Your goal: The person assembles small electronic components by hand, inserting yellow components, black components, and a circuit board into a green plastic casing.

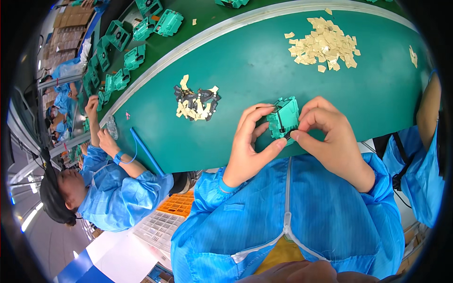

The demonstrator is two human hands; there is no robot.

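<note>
The left hand (250,144) grasps a green housing (289,113), its thumb at the near edge and its bent fingers against the far left corner. The right hand (330,134) is curled, thumb and index finger pinched on a small black piece (289,135) at the near edge of the housing, just beside the left thumb. The housing is held tilted between the two hands, above the near side of the table (250,61), and a black strip (279,118) runs along its left part.

Both wrists come out of the sleeves of a blue jacket (236,212) with a pale zip down the front.

Beyond the left hand, toward the left, a mixed heap of dark pieces (212,94) and cream scraps (185,112) lies on the green tabletop. Farther off, beyond the right hand, a larger pile of cream squares (323,45) spreads out, with a few strays around it. A blue tube (147,152) lies by the left end of the table, near a clear plastic bag (112,127).

Past a pale rail (188,45), more green cases (168,22) lie on a dark green surface. At the left sits a co-worker (120,195) in blue with a dark cap; an orange crate (178,203) stands below the table. At the right edge, another person's bare arm (428,111) shows.
</note>
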